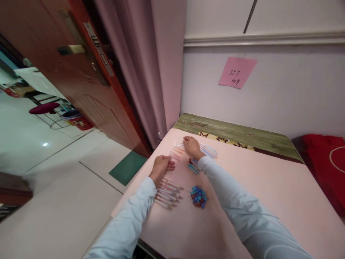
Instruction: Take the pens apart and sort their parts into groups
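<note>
My left hand (161, 167) is over the left side of the pale table, thumb and forefinger pinched together and the other fingers curled. Whatever it grips is too small to make out. It is beside a group of thin pink sticks (176, 154), which look like pens. Farther up, my right hand (192, 146) has its fingers closed over the whitish ends of that group; what they hold is hidden. Thin blue pen-like sticks (210, 150) lie right of it. Below my right wrist are short blue and brown pieces (193, 167) in a row, partly covered by the sleeve.
Several pointed pen-like sticks (169, 194) lie side by side near my left forearm. A heap of small blue and brown pieces (198, 196) is between my arms. A wood-patterned board (231, 129) runs along the wall. Red cloth (323, 162) is at right, a wooden door (88, 79) left.
</note>
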The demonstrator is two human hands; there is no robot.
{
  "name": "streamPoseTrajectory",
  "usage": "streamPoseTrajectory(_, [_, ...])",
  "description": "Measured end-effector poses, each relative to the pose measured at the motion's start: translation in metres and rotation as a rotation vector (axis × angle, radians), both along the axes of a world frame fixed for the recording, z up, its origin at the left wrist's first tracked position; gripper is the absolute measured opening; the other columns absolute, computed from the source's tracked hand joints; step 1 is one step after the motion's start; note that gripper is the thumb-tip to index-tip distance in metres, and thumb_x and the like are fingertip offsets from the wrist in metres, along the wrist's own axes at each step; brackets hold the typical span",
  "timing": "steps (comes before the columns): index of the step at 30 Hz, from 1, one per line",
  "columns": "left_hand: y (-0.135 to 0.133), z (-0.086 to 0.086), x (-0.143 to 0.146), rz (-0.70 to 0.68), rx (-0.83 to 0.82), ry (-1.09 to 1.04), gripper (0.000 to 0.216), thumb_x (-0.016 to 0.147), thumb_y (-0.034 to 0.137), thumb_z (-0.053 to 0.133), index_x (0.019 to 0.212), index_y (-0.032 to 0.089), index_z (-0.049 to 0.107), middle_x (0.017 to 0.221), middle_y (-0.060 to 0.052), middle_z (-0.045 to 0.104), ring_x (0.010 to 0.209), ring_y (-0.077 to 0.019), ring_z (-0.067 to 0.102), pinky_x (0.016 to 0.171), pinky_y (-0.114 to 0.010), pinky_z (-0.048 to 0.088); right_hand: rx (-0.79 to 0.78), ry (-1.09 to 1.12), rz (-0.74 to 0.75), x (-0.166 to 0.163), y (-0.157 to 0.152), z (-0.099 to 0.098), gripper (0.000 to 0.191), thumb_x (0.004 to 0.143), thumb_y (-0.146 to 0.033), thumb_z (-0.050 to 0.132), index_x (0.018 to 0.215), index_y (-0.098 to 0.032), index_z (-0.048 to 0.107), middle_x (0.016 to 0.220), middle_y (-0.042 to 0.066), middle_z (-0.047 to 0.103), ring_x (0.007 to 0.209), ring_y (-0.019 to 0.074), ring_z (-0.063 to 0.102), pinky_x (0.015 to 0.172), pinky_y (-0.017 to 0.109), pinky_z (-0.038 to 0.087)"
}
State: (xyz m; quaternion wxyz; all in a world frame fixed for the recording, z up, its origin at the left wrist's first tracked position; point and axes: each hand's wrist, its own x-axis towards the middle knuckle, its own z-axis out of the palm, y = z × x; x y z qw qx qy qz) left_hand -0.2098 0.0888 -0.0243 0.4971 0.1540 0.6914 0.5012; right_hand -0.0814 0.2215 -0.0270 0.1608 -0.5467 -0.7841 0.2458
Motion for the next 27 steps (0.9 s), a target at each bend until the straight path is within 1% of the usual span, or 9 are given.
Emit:
streamPoseTrajectory(2, [-0.022, 0.01, -0.013, 0.026, 0.05, 0.015, 0.008, 0.084, 0.017, 0.064, 0.08, 0.012, 0.059, 0.063, -0.009, 0.07, 0.047, -0.0168, 0.065, 0.053, -0.028, 0.056, 0.01, 0.031, 0.045, 0.013, -0.034, 0.004, 0.034, 0.096, -0.03, 0.046, 0.123, -0.02, 0.066, 0.116, 0.007, 0.071, 0.103, 0.0185, 0.063, 0.087, 0.026, 0.043])
streamPoseTrajectory(5, [-0.055, 0.019, -0.032, 0.076, 0.163, 0.054, 0.008, 0.083, 0.017, 0.065, 0.082, 0.011, 0.061, 0.068, -0.01, 0.072, 0.049, -0.016, 0.066, 0.052, -0.027, 0.056, -0.014, 0.047, 0.251, 0.03, -0.098, 0.0, 0.024, 0.094, -0.034, 0.053, 0.1, -0.021, 0.073, 0.096, 0.006, 0.074, 0.087, 0.0187, 0.066, 0.077, 0.027, 0.043])
streamPoseTrajectory(9, [-0.084, 0.021, -0.04, 0.105, 0.18, 0.054, 0.008, 0.081, 0.016, 0.066, 0.083, 0.009, 0.062, 0.069, -0.01, 0.072, 0.05, -0.0149, 0.066, 0.052, -0.026, 0.056, 0.003, -0.064, 0.293, 0.038, -0.163, -0.014, 0.023, 0.094, -0.032, 0.053, 0.097, -0.021, 0.073, 0.097, 0.008, 0.072, 0.085, 0.0201, 0.065, 0.07, 0.028, 0.042])
streamPoseTrajectory(15, [-0.094, 0.021, -0.034, 0.11, 0.226, 0.05, 0.013, 0.078, 0.019, 0.07, 0.084, 0.01, 0.062, 0.071, -0.009, 0.072, 0.05, -0.014, 0.065, 0.053, -0.026, 0.056, 0.039, -0.16, 0.32, 0.035, -0.181, -0.02, 0.022, 0.095, -0.023, 0.05, 0.092, -0.016, 0.071, 0.099, 0.013, 0.069, 0.092, 0.0232, 0.064, 0.075, 0.031, 0.044])
streamPoseTrajectory(18, [-0.092, 0.025, -0.029, 0.086, 0.264, 0.092, 0.022, 0.075, 0.025, 0.075, 0.085, 0.01, 0.063, 0.072, -0.008, 0.072, 0.052, -0.0136, 0.064, 0.054, -0.026, 0.055, -0.015, 0.033, 0.176, 0.039, -0.179, -0.013, 0.017, 0.095, -0.024, 0.052, 0.093, -0.017, 0.067, 0.099, 0.013, 0.069, 0.091, 0.0231, 0.063, 0.077, 0.032, 0.044])
streamPoseTrajectory(20, [-0.091, 0.029, -0.019, 0.07, 0.314, 0.135, 0.031, 0.071, 0.032, 0.079, 0.088, 0.011, 0.064, 0.075, -0.008, 0.072, 0.054, -0.013, 0.064, 0.055, -0.025, 0.054, -0.167, 0.372, 0.056, 0.044, -0.18, -0.004, 0.016, 0.094, -0.031, 0.052, 0.092, -0.019, 0.063, 0.09, 0.009, 0.069, 0.083, 0.0204, 0.063, 0.074, 0.031, 0.045])
streamPoseTrajectory(22, [-0.091, 0.036, -0.003, 0.012, 0.374, 0.127, 0.039, 0.068, 0.035, 0.083, 0.094, 0.013, 0.065, 0.082, -0.008, 0.074, 0.06, -0.0132, 0.065, 0.06, -0.025, 0.053, -0.445, 0.814, 0.013, 0.05, -0.185, 0.007, 0.023, 0.093, -0.043, 0.054, 0.089, -0.02, 0.059, 0.08, 0.004, 0.066, 0.069, 0.0164, 0.06, 0.066, 0.028, 0.045])
streamPoseTrajectory(24, [-0.091, 0.044, 0.017, -0.143, 0.414, -0.008, 0.044, 0.067, 0.036, 0.084, 0.101, 0.014, 0.067, 0.094, -0.011, 0.075, 0.072, -0.0158, 0.068, 0.07, -0.028, 0.054, -0.772, 1.179, 0.038, 0.054, -0.191, 0.017, 0.032, 0.087, -0.052, 0.06, 0.087, -0.02, 0.057, 0.073, 0.0, 0.061, 0.057, 0.0118, 0.052, 0.056, 0.024, 0.041])
streamPoseTrajectory(27, [-0.089, 0.053, 0.045, -0.343, 0.398, -0.263, 0.041, 0.073, 0.039, 0.08, 0.104, 0.014, 0.07, 0.101, -0.014, 0.074, 0.069, -0.0172, 0.068, 0.073, -0.032, 0.053, -1.112, 1.424, 0.051, 0.06, -0.2, 0.03, 0.036, 0.078, -0.05, 0.073, 0.085, -0.019, 0.057, 0.065, -0.005, 0.053, 0.049, 0.0069, 0.04, 0.049, 0.02, 0.033])
